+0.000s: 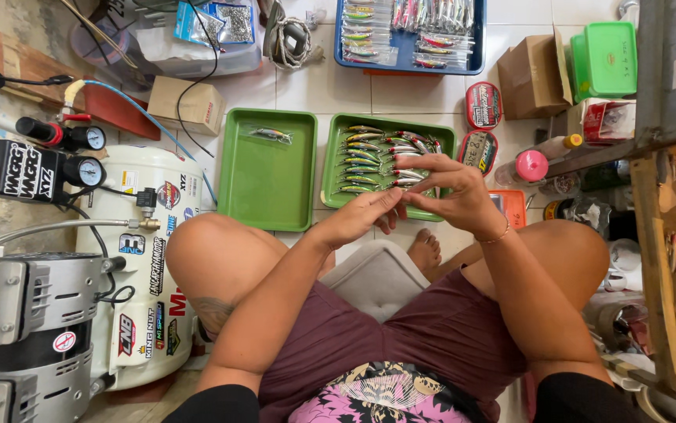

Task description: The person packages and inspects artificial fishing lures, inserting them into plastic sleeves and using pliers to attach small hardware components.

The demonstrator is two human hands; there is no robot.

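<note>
got both hands, left (361, 218) and right (449, 192), pinching one lure (405, 182) right over the full tray (330, 182) so it's easy to drop back in

Soft, even daylight fills the scene, bright without harsh glare. The white floor tiles (338, 86) look slightly washed out just above the green trays (269, 205). Shadows under the trays are faint. Focus stays sharp around the trays; edges far from them bend slightly, as with a wide lens.
</note>
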